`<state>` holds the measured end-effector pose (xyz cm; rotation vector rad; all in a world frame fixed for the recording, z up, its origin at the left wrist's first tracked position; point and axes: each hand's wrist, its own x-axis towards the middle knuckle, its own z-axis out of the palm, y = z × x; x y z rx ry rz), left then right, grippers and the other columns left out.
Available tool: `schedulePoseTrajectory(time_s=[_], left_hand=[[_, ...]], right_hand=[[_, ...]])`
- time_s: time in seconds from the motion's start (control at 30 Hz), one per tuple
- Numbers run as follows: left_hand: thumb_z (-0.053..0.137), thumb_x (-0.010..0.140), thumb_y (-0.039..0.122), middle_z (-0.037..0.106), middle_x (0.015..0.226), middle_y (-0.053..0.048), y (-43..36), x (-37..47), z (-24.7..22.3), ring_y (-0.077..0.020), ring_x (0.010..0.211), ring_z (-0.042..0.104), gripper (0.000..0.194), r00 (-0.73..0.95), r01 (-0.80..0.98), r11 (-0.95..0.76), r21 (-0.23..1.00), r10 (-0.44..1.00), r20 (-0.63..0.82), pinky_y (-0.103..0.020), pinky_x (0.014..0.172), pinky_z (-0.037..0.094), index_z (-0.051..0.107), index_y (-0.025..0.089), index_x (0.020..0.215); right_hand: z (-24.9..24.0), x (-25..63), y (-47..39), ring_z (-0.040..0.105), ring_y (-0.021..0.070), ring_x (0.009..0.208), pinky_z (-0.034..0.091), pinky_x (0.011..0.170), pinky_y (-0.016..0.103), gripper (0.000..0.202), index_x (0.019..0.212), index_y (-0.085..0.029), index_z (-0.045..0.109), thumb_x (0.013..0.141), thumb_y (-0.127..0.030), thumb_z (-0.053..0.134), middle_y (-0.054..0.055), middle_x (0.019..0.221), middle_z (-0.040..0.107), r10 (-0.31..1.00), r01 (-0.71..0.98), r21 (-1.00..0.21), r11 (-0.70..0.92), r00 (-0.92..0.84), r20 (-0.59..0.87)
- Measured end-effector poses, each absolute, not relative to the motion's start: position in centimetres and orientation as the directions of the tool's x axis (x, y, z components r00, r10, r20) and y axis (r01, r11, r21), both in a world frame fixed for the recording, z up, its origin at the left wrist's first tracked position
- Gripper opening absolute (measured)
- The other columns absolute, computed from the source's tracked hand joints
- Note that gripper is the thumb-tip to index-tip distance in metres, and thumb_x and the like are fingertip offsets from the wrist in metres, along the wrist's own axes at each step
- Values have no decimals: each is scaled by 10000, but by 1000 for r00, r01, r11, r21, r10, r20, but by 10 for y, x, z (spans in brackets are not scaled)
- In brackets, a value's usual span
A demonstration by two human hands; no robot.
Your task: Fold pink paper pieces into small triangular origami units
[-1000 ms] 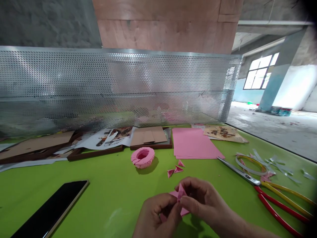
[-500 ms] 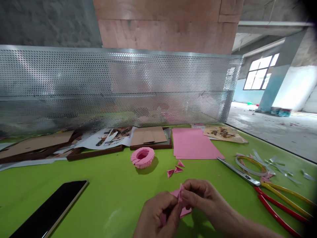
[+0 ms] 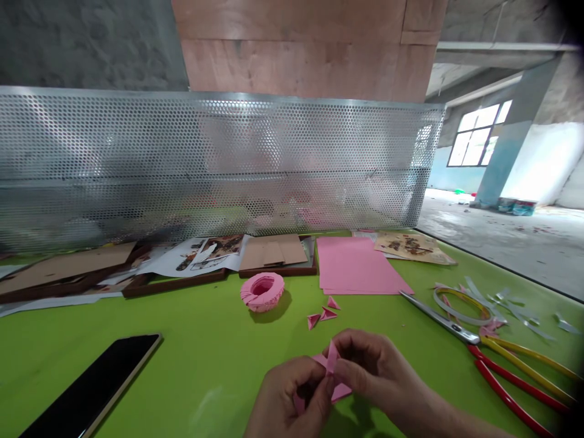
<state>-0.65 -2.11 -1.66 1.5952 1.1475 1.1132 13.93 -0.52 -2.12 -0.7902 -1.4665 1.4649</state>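
Observation:
A small folded piece of pink paper (image 3: 332,358) stands upright between both hands, its pointed tip up. My left hand (image 3: 289,394) is closed, pinching its lower part. From the other side, my right hand (image 3: 381,372) grips the same piece between thumb and bent fingers. More pink paper (image 3: 342,393) shows beneath the hands, partly hidden by them; I cannot tell whether it is loose slips or a stack. Beyond the fingers lie three small folded pink triangles (image 3: 327,314). Further back to the left sits a pink ring (image 3: 262,292) built of folded paper.
Scissors (image 3: 465,331) with red and yellow handles lie at right, beside a tape roll (image 3: 486,313) and clear scraps. Pink sheets (image 3: 360,267) lie behind. A phone (image 3: 98,383) rests at left. Trays with cardboard (image 3: 274,249) line a perforated metal screen (image 3: 219,158).
The folded piece has turned slightly between my fingers, showing a broader face. Both hands keep their grip in nearly the same place. Things on the table have not moved.

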Motion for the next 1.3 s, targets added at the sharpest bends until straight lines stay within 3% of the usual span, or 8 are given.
schedulePoseTrajectory(time_s=[0.13, 0.27, 0.5, 0.87, 1.13, 1.3], left_hand=[[530, 737, 491, 395, 461, 21, -20, -6, -16, -110, 460, 303, 439, 198, 235, -167, 958, 973, 121, -243, 448, 207, 560, 148, 463], [518, 723, 538, 392, 482, 27, -20, -8, -11, -110, 469, 306, 447, 258, 152, -106, 983, 964, 64, -240, 452, 213, 558, 148, 509], [566, 738, 421, 412, 495, 38, -22, -9, -8, -100, 474, 318, 343, 308, 83, -49, 995, 951, 21, -227, 453, 212, 564, 139, 543], [581, 729, 424, 369, 475, 65, -22, -10, -6, -94, 462, 291, 345, 315, 53, -43, 998, 949, 24, -229, 447, 192, 545, 155, 516], [571, 725, 408, 410, 456, 55, -19, -12, -12, -109, 465, 356, 345, 287, 56, -23, 998, 958, 7, -232, 483, 254, 494, 171, 486], [583, 702, 447, 425, 439, 54, -18, -13, -14, -104, 450, 368, 356, 296, 34, 1, 999, 955, -11, -228, 485, 280, 519, 159, 503]], right_hand=[[-28, 138, -4, 529, 133, 575, 435, 571, 248, 170, 707, -136, 575, 766, -288, 625, -4, 601, 547, 930, -18, -987, 159, -333, 156], [-27, 138, -2, 509, 130, 575, 425, 552, 236, 145, 697, -137, 573, 790, -248, 577, 1, 605, 547, 928, 83, -968, 235, -317, 198], [-16, 139, -6, 481, 107, 524, 399, 506, 198, 94, 629, -135, 561, 718, -106, 555, -16, 566, 526, 900, 303, -861, 409, -291, 325], [-15, 141, -6, 492, 102, 521, 380, 489, 180, 106, 619, -142, 558, 711, -91, 554, -12, 568, 560, 865, 392, -779, 489, -336, 373], [-22, 145, -5, 528, 112, 562, 387, 514, 198, 81, 684, -161, 578, 733, -98, 567, 3, 622, 587, 730, 410, -604, 684, -380, 568], [-21, 145, -6, 529, 128, 564, 382, 525, 236, 74, 747, -173, 607, 767, -119, 559, 16, 634, 619, 568, 481, -356, 801, -422, 707]])
